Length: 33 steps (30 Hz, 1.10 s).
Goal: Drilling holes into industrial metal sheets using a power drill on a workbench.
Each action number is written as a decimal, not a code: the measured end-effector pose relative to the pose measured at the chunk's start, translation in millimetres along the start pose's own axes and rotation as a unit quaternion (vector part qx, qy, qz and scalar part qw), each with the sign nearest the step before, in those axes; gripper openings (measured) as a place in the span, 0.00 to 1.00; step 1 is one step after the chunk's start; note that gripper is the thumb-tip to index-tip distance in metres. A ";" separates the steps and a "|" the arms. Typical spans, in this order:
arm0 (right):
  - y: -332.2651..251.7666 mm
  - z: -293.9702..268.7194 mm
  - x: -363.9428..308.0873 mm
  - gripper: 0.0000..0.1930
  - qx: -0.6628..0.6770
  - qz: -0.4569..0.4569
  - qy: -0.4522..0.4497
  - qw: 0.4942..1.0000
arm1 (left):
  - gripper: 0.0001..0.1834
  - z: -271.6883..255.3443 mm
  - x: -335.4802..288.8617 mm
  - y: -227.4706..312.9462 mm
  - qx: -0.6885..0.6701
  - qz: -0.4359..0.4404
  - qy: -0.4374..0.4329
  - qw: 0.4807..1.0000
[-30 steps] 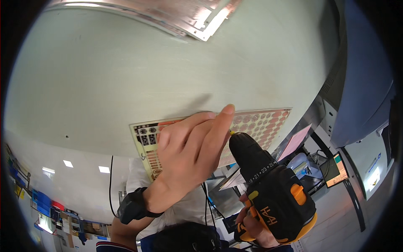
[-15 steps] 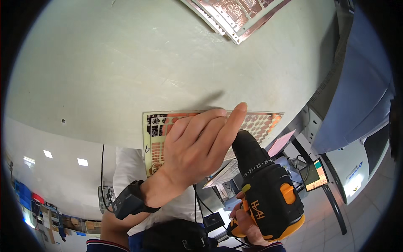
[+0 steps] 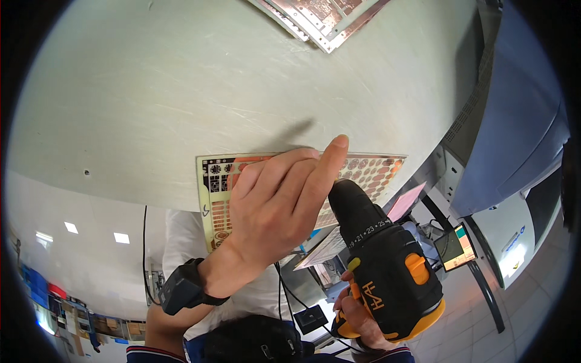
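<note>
My view has tilted: the stacked circuit boards (image 3: 324,18) at the top have slid right and mostly past the upper edge. My left hand (image 3: 275,206) has shifted slightly right on the perforated circuit panel (image 3: 369,172), index finger now extended straighter. The black-and-orange cordless drill (image 3: 384,266) sits a little lower right, its chuck nearer the panel

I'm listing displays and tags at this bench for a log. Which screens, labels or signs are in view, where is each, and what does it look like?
Small lit screen: right of the black-and-orange power drill, tilted rectangle, dark frame, orange and green display.
Pink paper slip: just below the copper-patterned circuit panel, slanted, plain pink.
Round-cornered badge: on the white machine housing at far right, blue on white.
</note>
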State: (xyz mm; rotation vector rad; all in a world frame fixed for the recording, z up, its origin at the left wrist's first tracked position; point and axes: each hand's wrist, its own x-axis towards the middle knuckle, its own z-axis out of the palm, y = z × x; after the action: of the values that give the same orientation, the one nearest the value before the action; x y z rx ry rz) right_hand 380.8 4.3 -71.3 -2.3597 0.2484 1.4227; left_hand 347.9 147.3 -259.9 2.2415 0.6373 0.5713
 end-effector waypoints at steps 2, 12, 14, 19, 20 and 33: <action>8.6 -3.3 0.8 0.28 -0.102 -0.078 -0.006 0.992 | 0.22 0.6 0.6 1.0 -0.002 0.003 0.004 1.000; -4.2 -26.1 -10.3 0.28 0.316 0.010 0.138 0.939 | 0.24 -2.4 1.5 5.5 -0.030 -0.013 -0.047 0.998; -5.5 -49.1 -10.8 0.26 0.473 0.120 -0.057 0.871 | 0.37 -6.5 2.3 4.5 -0.053 -0.015 -0.072 0.996; 20.5 -53.0 2.5 0.28 0.412 0.017 -0.100 0.906 | 0.42 -17.0 7.3 6.2 -0.020 -0.037 -0.104 0.994; 37.8 -47.5 0.8 0.28 0.415 0.017 -0.099 0.904 | 0.42 -15.3 6.1 7.6 -0.020 -0.034 -0.107 0.994; 32.2 -49.4 13.8 0.23 0.442 0.070 -0.096 0.889 | 0.52 -12.6 17.4 29.7 -0.004 -0.094 -0.148 0.985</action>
State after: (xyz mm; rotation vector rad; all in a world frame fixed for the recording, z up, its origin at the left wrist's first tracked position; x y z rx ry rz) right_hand 416.7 -44.4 -69.9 -1.4649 0.8239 1.2131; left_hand 362.3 145.9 -226.2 2.1714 0.6808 0.1421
